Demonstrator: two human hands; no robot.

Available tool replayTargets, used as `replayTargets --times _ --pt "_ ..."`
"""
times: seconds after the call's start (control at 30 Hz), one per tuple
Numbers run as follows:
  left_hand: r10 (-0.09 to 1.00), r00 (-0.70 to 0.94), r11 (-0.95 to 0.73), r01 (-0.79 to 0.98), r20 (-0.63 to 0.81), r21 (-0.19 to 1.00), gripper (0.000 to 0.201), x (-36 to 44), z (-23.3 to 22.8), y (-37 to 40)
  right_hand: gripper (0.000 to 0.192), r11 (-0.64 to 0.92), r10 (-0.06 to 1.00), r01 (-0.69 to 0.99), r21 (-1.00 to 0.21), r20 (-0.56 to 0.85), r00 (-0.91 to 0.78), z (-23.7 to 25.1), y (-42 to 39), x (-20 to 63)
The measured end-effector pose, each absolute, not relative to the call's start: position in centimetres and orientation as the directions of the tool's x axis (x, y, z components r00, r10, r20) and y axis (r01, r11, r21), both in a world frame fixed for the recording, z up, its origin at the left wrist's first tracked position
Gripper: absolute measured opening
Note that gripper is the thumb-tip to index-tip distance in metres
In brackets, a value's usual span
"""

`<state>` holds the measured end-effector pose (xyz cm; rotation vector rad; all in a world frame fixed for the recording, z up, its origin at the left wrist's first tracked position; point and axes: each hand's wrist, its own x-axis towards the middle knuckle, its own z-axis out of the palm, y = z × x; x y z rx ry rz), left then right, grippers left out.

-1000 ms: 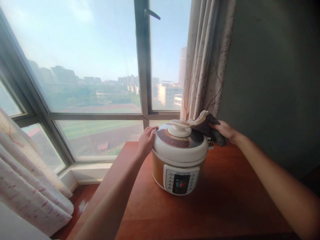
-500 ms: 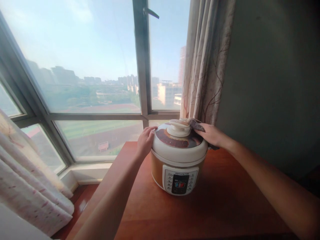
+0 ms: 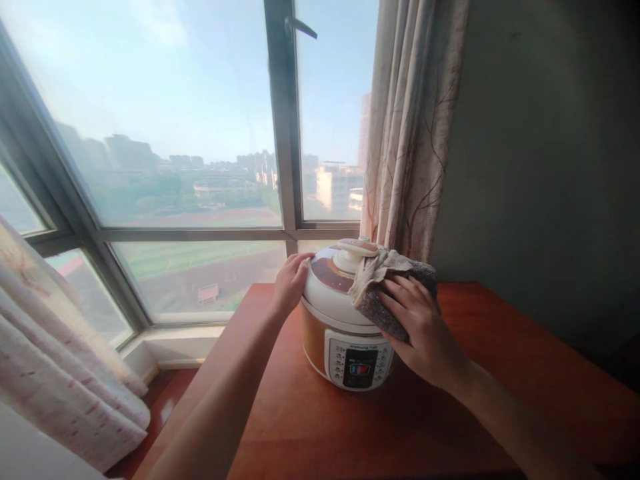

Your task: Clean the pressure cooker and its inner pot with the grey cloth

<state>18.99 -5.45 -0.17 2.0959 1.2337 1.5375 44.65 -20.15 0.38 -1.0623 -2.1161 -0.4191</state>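
1. Nearest the camera, the right hand (image 3: pixel 425 333) lies flat with its fingers (image 3: pixel 400 297) spread, pressing a grey-brown cloth (image 3: pixel 385 293) against the front right of the cooker's lid (image 3: pixel 330 287).
2. The electric pressure cooker (image 3: pixel 350 320) stands on the wooden table (image 3: pixel 450 413), toward its far edge — control panel (image 3: pixel 360 367) facing the camera.
3. The left hand (image 3: pixel 290 283) rests on the lid's left rim, fingers curled over it; how firmly it grips I cannot tell.
4. Behind, a curtain (image 3: pixel 410 133) hangs just beside the cooker, with the window (image 3: pixel 175 133) beyond.
5. Risk, as I judge it: a hard sideways push could slide the cooker on the smooth table if the left hand slackens — and the loose fold could snag the lid knob (image 3: pixel 355 248).
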Motion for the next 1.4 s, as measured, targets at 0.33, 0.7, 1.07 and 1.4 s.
replayTargets --times 0.33,0.7,1.07,1.4 --pt "0.756 0.063 -0.594 0.483 0.651 0.643 0.043 19.1 -0.2 -5.4 0.052 0.562 0.708 0.755 -0.338 0.669 -0.227 1.8 -11.6 49.9" --pt "0.757 0.047 -0.578 0.511 0.651 0.636 0.043 19.2 -0.3 -5.5 0.03 0.428 0.888 0.596 -0.679 0.438 -0.139 4.4 -7.6 50.9" --pt "0.764 0.039 -0.569 0.512 0.644 0.643 0.043 19.2 -0.3 -5.6 0.043 0.518 0.67 0.788 -0.332 0.73 -0.133 1.2 -13.0 49.0" --pt "0.754 0.061 -0.599 0.474 0.655 0.645 0.044 19.1 -0.4 -5.4 0.067 0.612 0.558 0.787 -0.076 0.747 -0.362 -0.3 -20.1 43.4"
